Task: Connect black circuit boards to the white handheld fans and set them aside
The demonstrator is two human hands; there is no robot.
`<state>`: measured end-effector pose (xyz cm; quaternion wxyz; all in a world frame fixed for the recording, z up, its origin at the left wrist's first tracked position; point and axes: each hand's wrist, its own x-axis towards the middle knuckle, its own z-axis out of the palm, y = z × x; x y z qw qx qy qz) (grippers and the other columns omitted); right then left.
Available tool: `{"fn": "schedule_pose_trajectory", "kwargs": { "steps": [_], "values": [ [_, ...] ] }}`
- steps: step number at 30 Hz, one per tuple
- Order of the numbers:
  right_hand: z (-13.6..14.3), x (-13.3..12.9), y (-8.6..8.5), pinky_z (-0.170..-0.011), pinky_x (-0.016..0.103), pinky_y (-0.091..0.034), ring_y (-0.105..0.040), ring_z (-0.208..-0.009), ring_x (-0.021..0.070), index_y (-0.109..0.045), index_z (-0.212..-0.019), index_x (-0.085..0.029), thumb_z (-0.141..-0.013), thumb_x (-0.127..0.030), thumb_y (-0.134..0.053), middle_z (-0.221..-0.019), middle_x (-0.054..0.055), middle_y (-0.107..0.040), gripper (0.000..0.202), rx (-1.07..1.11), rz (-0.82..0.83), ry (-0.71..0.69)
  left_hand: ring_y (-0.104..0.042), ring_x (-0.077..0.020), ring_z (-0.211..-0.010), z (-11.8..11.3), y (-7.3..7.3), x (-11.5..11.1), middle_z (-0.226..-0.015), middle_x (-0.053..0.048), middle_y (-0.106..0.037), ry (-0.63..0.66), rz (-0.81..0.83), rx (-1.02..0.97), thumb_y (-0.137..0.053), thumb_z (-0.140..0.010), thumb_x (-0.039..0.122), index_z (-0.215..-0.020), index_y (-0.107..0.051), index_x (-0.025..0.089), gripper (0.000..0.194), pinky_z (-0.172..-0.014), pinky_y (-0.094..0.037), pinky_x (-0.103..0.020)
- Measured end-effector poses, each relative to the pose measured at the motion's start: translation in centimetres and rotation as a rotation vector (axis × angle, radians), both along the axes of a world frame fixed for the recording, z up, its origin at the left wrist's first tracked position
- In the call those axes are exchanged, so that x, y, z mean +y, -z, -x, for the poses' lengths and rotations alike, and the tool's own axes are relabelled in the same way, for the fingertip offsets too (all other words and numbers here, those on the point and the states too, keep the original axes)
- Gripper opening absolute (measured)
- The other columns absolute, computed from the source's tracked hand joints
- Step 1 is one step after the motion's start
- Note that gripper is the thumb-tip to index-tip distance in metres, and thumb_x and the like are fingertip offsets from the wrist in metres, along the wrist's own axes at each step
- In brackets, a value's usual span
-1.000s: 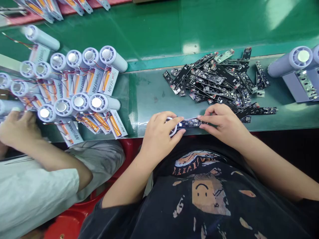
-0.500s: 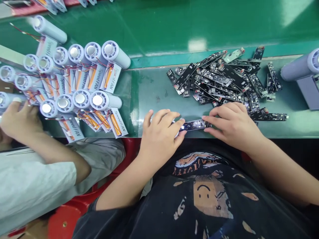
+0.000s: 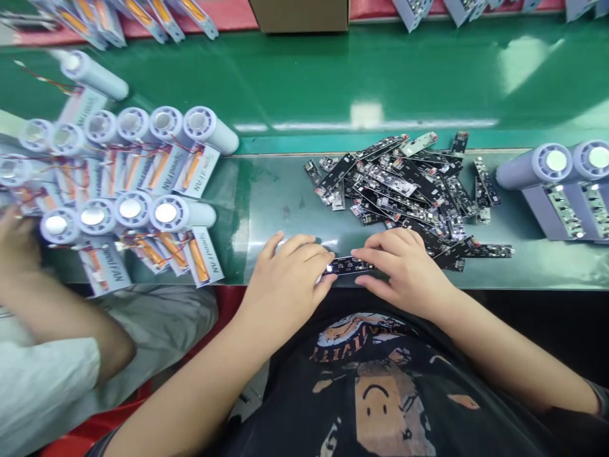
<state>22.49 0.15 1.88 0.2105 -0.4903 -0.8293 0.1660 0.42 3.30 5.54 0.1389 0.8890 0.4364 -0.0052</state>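
Note:
A narrow black circuit board (image 3: 349, 265) lies level between my two hands at the bench's front edge. My left hand (image 3: 285, 285) pinches its left end, where a small white light shows; part of a pale piece is under those fingers, mostly hidden. My right hand (image 3: 404, 270) has thumb and fingers closed around the board's right end. Just beyond my right hand is a heap of similar black boards (image 3: 394, 181), some of them touching the area by its knuckles.
Lilac fan bodies with orange-labelled batteries (image 3: 190, 181) stand in rows at the left. More lilac bodies (image 3: 547, 168) are at the right. A brown box (image 3: 304, 16) sits on the red far strip. Another person's arm (image 3: 57, 304) is at the lower left.
The view has tilted up and shifted right, so the box and more right-hand bodies show. My hands still hold the board, with the right fingers further along it towards the left hand.

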Motion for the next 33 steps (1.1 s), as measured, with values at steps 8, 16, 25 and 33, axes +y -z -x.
{"fn": "schedule_pose_trajectory", "kwargs": {
  "steps": [8, 16, 25, 33],
  "values": [
    [3.2, 1.4, 0.0, -0.083, 0.036, -0.034, -0.056, -0.093, 0.0215, -0.073, -0.103, -0.023, -0.093, -0.03, -0.063, -0.099, 0.002, -0.071, 0.016, 0.049, -0.027, -0.052, -0.048, -0.0401, -0.136, 1.9, 0.8, -1.3, -0.143, -0.015, -0.056, -0.199, 0.039, -0.036, -0.073, -0.078, 0.028, -0.14, -0.046, 0.021, 0.068, -0.112, -0.035, -0.067],
    [3.8, 2.3, -0.6, -0.081, 0.037, -0.029, -0.057, -0.09, 0.0206, -0.075, -0.1, -0.027, -0.087, -0.03, -0.072, -0.095, 0.001, -0.07, 0.014, 0.019, 0.11, -0.006, -0.066, -0.0267, -0.108, 2.7, 2.4, -0.9, -0.12, -0.008, -0.066, -0.393, 0.221, -0.397, -0.079, -0.069, 0.022, -0.12, -0.052, 0.022, 0.057, -0.09, -0.054, -0.041],
    [4.8, 2.3, -1.7, -0.08, 0.038, -0.026, -0.056, -0.091, 0.0215, -0.075, -0.085, -0.024, -0.086, -0.028, -0.07, -0.088, 0.002, -0.068, 0.006, -0.062, 0.177, 0.039, -0.066, -0.0212, -0.1, 3.5, 3.7, 0.1, -0.113, -0.004, -0.068, -0.342, 0.329, -0.595, -0.079, -0.064, 0.022, -0.111, -0.058, 0.022, 0.051, -0.089, -0.051, -0.035],
    [4.4, 1.8, -0.8, -0.082, 0.039, -0.03, -0.06, -0.094, 0.0223, -0.076, -0.088, -0.027, -0.087, -0.031, -0.066, -0.095, 0.002, -0.072, 0.011, 0.083, 0.144, 0.102, -0.064, -0.0178, -0.092, 3.2, 3.6, 0.3, -0.106, -0.001, -0.068, -0.313, 0.289, -0.605, -0.073, -0.066, 0.018, -0.107, -0.059, 0.021, 0.043, -0.085, -0.05, -0.03]
  ]
}}
